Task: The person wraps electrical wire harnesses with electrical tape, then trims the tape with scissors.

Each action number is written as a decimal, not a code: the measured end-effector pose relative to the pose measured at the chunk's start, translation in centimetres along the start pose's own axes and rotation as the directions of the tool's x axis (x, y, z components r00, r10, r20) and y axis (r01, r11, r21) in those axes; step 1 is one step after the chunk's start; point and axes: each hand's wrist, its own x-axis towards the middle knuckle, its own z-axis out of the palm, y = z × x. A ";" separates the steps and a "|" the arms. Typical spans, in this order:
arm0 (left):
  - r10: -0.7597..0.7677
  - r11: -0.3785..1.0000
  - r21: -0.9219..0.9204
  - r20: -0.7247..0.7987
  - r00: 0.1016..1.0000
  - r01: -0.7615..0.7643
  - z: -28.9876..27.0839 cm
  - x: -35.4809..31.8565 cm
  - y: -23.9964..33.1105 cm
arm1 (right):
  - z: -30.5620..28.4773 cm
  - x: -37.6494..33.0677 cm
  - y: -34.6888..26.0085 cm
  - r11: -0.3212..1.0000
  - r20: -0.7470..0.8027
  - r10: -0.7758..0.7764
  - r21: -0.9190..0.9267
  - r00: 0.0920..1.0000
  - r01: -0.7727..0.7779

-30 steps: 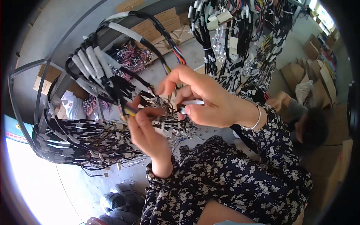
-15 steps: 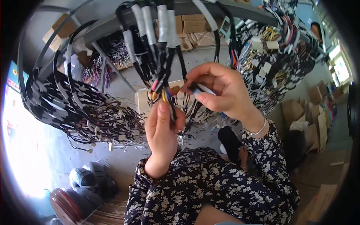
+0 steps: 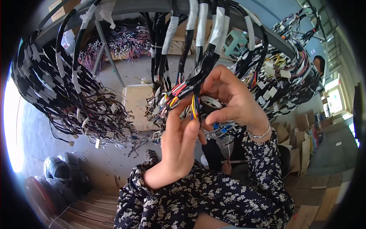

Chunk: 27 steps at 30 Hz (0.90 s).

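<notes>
A black-wrapped wire harness (image 3: 202, 70) hangs from the metal bar, its lower end splitting into red, yellow, blue and black wires. My left hand (image 3: 179, 147) pinches the yellow and blue wires (image 3: 195, 107) between thumb and fingers just below the branching point. Close by on the right, my right hand (image 3: 234, 99) curls around a roll of black tape (image 3: 209, 104), its round core showing. The roll sits right beside the wires. Whether a strip of tape runs onto them is hidden by my fingers.
A grey metal bar (image 3: 152, 10) crosses the top, carrying many hanging harnesses. Dense harness bundles hang on the left (image 3: 57, 87) and right (image 3: 293, 84). A green stool (image 3: 235, 42) stands behind. Flattened cardboard (image 3: 85, 206) lies at lower left, with cardboard boxes (image 3: 305, 126) at right.
The view has shifted, so the harnesses appear further right. Both hands have come closer together at the wires, and the tape roll now shows clearly in my right hand.
</notes>
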 end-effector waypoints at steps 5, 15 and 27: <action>-0.206 0.944 -0.266 -0.009 0.979 0.196 -0.4 1.6 1.4 | -0.3 -0.3 -1.0 0.998 0.018 0.047 -0.040 0.999 -0.046; -0.102 0.995 -0.027 -0.101 0.990 0.099 -0.3 1.4 0.0 | -0.2 0.2 -1.0 0.992 0.027 0.072 -0.110 0.997 -0.069; -0.054 0.999 0.000 -0.071 0.996 0.054 -1.2 1.1 0.1 | -0.1 0.7 -0.7 0.982 0.039 0.086 -0.174 0.996 -0.078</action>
